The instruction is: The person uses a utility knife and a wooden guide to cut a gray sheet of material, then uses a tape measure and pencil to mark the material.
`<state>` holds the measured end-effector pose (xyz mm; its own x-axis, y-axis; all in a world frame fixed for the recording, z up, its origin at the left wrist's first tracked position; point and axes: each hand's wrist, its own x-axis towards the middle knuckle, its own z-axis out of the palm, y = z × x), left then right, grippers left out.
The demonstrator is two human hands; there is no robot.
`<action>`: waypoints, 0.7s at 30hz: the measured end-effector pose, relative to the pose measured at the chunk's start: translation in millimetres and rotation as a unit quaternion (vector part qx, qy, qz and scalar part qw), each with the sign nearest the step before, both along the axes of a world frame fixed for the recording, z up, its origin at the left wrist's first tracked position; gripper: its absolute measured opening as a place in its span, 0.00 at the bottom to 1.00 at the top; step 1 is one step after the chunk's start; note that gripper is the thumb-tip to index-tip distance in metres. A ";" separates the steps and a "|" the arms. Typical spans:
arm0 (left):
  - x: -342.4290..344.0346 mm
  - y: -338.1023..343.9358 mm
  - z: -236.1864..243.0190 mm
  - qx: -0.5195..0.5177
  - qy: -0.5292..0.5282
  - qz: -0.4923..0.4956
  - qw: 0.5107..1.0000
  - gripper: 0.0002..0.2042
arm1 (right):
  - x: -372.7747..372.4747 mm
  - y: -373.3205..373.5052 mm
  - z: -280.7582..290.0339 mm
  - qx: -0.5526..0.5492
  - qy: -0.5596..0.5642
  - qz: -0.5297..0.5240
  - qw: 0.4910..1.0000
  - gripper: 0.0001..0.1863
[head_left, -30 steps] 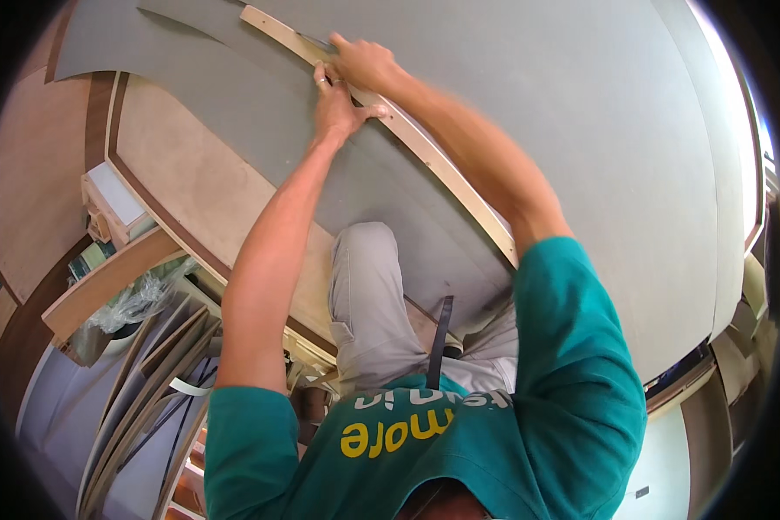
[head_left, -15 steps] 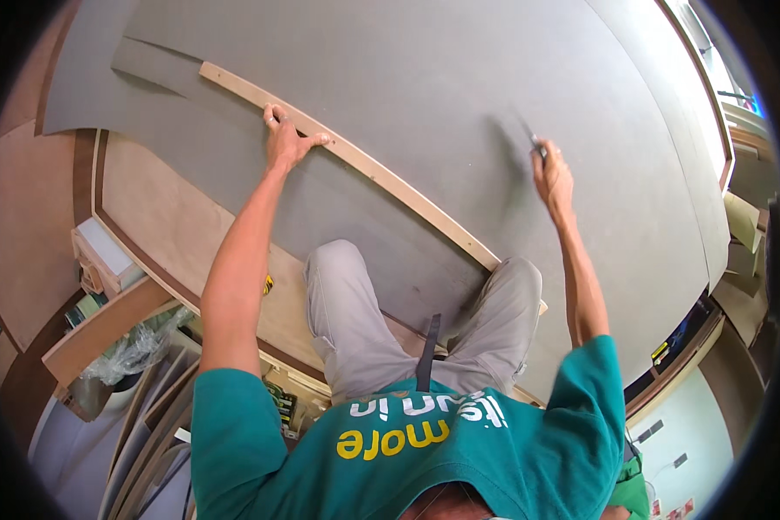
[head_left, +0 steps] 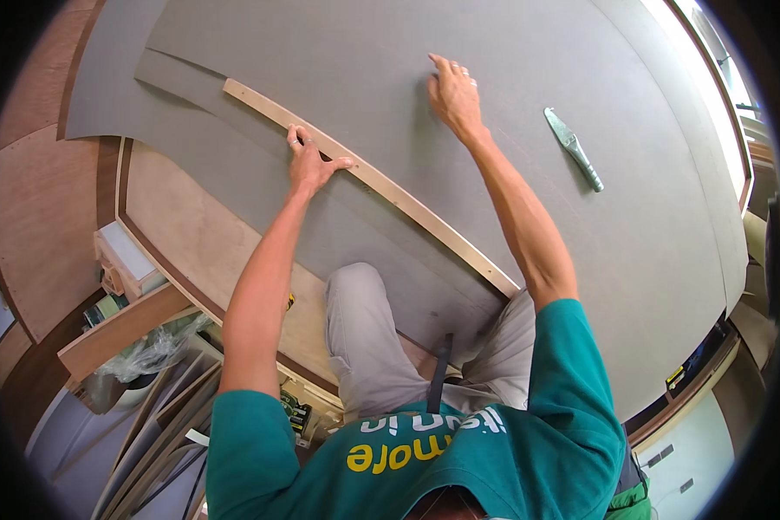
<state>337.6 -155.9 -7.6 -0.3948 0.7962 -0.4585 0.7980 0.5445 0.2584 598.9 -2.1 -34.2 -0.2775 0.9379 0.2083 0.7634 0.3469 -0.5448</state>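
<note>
A long pale wooden strip (head_left: 416, 210) lies slantwise on a large grey sheet (head_left: 390, 104). My left hand (head_left: 314, 165) holds the strip down near its upper part, thumb on its face and fingertips at its edge. Farther out, my right hand (head_left: 456, 97) is over the sheet, empty, with its fingers stretched and somewhat apart. To the right of that hand lies a knife (head_left: 574, 149) with a flat, grey-green blade and a dark handle. The strip's near end meets my right knee (head_left: 504, 334).
Bare plywood (head_left: 191, 198) shows beyond the sheet's left edge. At lower left stand upright board offcuts (head_left: 160, 425), a wooden plank (head_left: 121, 329) and crumpled clear plastic (head_left: 152, 351). A separate grey piece (head_left: 182, 78) overlaps near the sheet's far left.
My right hand has let go of the knife, which now lies on the sheet, and has moved left and farther out. My left hand stays on the strip. The view has shifted slightly.
</note>
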 end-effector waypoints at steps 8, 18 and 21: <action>4.7 1.6 9.1 -0.010 -0.017 0.009 1.000 0.65 | -28.7 1.6 -13.0 -0.028 0.013 -0.014 0.999 0.20; 2.8 5.4 10.4 -0.021 -0.046 0.020 0.999 0.66 | -19.7 68.4 5.2 -0.427 0.090 0.078 0.896 0.21; 5.3 5.3 9.4 -0.008 -0.043 0.017 0.999 0.64 | -18.5 69.7 12.3 -0.404 0.099 0.112 0.903 0.18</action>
<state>342.8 -150.6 1.8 -0.3804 0.7751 -0.5044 0.7536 0.5760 0.3168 580.4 67.6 -21.9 -0.5106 0.7316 -0.4516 0.5831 -0.0913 -0.8072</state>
